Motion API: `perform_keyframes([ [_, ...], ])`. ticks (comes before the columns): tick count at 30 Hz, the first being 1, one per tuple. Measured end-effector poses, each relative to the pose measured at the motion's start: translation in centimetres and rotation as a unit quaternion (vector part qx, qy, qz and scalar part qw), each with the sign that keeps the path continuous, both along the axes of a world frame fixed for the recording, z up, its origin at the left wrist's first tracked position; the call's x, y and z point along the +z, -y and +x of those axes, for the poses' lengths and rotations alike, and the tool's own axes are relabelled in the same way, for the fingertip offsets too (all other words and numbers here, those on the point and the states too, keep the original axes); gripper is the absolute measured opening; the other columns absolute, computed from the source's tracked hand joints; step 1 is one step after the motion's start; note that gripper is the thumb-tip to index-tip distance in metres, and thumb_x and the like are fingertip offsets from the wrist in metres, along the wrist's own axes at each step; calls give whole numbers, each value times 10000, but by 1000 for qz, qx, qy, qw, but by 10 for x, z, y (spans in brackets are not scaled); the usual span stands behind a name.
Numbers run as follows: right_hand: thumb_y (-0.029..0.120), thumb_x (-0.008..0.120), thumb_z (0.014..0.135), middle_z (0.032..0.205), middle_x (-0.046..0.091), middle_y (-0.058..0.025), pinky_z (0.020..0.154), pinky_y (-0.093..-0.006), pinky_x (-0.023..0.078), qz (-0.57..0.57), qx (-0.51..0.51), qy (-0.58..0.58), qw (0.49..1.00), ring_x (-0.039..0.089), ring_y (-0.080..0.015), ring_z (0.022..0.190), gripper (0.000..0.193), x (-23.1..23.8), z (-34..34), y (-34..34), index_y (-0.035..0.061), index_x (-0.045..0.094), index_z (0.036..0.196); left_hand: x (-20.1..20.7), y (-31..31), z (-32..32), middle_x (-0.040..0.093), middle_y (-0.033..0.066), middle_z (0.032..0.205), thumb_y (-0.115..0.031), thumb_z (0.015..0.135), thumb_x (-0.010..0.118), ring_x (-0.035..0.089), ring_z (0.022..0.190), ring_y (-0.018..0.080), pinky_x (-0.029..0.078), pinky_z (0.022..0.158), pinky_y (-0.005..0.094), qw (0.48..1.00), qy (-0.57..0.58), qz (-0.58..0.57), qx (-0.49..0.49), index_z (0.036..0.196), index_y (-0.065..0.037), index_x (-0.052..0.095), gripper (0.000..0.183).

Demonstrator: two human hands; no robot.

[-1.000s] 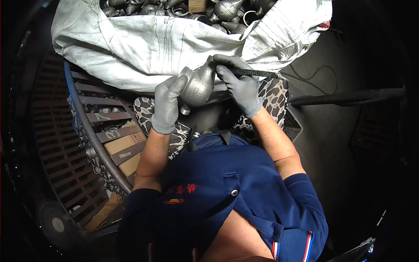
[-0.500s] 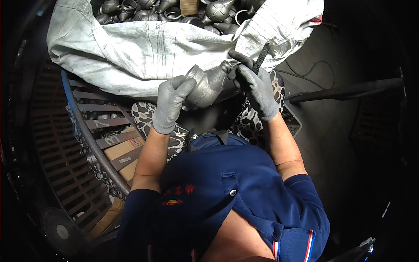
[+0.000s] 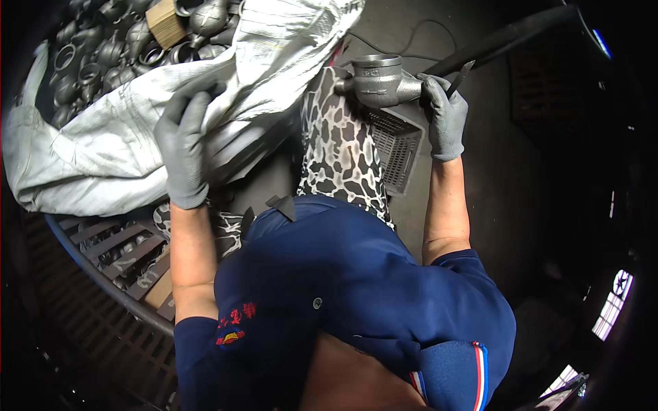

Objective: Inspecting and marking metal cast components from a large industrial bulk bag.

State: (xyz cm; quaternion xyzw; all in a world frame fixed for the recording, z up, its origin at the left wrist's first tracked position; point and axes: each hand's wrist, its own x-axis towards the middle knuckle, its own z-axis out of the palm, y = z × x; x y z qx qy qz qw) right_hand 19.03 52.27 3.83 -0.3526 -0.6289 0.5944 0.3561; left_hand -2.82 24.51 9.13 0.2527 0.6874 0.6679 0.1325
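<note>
My right hand [image 3: 447, 120], in a grey glove, is closed on the narrow neck of a grey metal casting [image 3: 380, 83]. The casting has a round threaded mouth facing up and a bulbous body. A dark, thin, file-like tool [image 3: 461, 77] also juts from that hand, its tip pointing up and away. My left hand [image 3: 186, 140], gloved in grey too, is empty with its fingers stretched apart. It hovers over the edge of a white woven sack [image 3: 75, 147], near the sack's opening. Inside lie several similar castings [image 3: 110, 51].
A tan block [image 3: 165, 24] lies among the castings. Under my right forearm's far side, a grey plastic crate [image 3: 406, 154] stands on the floor. A dark bar [image 3: 510, 40] slants across the far right, with a cable behind it. A slatted metal frame [image 3: 113, 291] curves at left.
My left hand has let go of the casting and moved left toward the sack. My right hand has carried the casting and tool to the right. The view has swung right.
</note>
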Motion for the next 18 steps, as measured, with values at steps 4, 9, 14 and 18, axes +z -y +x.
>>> perform_keyframes([
  [4,254,612,886,648,548,27,494,-186,340,-50,-141,63,987,469,-31,552,267,-89,47,-47,-1,684,917,-14,7,-24,650,160,1063,-130,954,483,623,1007,216,456,923,310,996,-66,-6,65,1131,83,581,294],
  [9,326,652,824,832,700,-124,679,-340,495,217,-131,398,881,666,-228,739,316,-170,78,-51,20,688,893,-2,-8,-58,642,101,1052,-83,927,528,584,989,140,435,886,254,981,-160,38,107,1115,44,613,242],
  [14,383,607,785,895,667,-222,789,-410,477,107,-98,530,835,640,-366,878,400,-294,135,-55,23,700,932,-11,-19,-118,622,164,1102,-270,885,549,573,1027,314,412,926,385,895,-395,-180,100,1124,-24,619,350],
  [18,332,581,832,831,687,-175,732,-372,474,100,-101,392,909,651,-302,786,348,-253,86,-48,19,700,926,-18,-14,-117,673,113,968,-405,895,479,593,979,280,407,876,410,815,-398,-420,43,1022,-87,672,393],
])
